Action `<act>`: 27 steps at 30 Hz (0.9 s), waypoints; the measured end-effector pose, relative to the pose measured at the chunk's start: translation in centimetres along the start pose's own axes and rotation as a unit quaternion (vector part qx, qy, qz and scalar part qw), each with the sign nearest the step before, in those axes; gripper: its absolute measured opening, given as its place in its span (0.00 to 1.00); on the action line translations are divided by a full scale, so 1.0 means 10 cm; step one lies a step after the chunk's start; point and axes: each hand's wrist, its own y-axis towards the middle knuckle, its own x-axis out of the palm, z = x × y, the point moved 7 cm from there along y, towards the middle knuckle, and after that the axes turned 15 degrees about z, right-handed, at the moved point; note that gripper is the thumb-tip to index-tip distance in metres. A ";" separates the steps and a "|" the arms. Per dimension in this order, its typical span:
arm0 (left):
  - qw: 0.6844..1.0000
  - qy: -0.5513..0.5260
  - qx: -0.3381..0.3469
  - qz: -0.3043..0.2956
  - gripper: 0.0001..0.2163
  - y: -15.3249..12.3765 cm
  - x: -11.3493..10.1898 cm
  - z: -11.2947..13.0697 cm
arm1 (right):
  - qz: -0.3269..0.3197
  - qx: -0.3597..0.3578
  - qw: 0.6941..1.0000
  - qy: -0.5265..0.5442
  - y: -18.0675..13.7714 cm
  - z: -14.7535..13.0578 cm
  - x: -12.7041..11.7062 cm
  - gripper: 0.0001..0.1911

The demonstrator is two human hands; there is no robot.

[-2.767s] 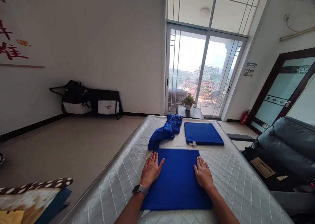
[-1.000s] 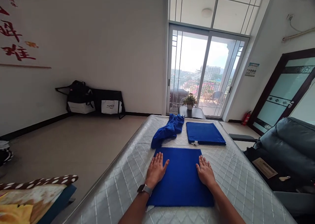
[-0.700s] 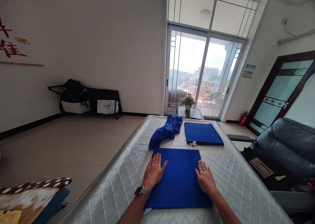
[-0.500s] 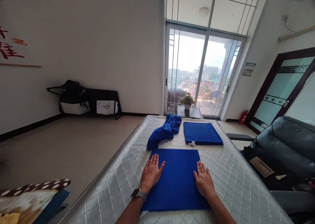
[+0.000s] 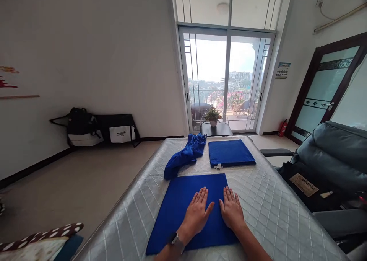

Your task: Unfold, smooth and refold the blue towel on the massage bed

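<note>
A folded blue towel (image 5: 177, 207) lies flat on the quilted silver mattress (image 5: 272, 211) right in front of me. My left hand (image 5: 197, 212) and my right hand (image 5: 231, 211) both rest flat on the towel's right half, side by side, fingers stretched out. A dark watch (image 5: 175, 241) sits on my left wrist. Farther back lies a second folded blue towel (image 5: 230, 152), with a white tag at its near edge. To its left is a crumpled blue towel (image 5: 185, 156).
A small dark table with a potted plant (image 5: 212, 117) stands past the mattress, before glass sliding doors (image 5: 226, 79). A grey padded chair (image 5: 332, 157) is at the right. Black bags (image 5: 97, 125) sit by the left wall. A patterned cushion (image 5: 37, 242) shows at bottom left.
My left hand has slid from the towel's left edge across to the right, beside my right hand. The view has shifted a little to the right.
</note>
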 end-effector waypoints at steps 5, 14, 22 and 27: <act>0.996 -0.056 0.035 -0.060 0.30 0.11 0.19 0.58 | -0.012 -0.031 0.999 -0.015 -0.01 -0.02 0.01 0.32; 0.995 0.048 -0.079 -0.043 0.33 -0.32 -0.02 -0.62 | 0.007 -0.004 1.000 -0.004 0.01 0.01 0.03 0.35; 0.981 0.095 -0.170 -0.013 0.38 -0.93 -0.40 -1.50 | 0.007 -0.007 1.000 -0.018 0.01 0.04 0.09 0.35; 0.979 0.088 -0.181 0.002 0.37 -0.94 -0.41 -1.49 | -0.003 -0.015 0.999 -0.040 0.03 0.03 0.08 0.35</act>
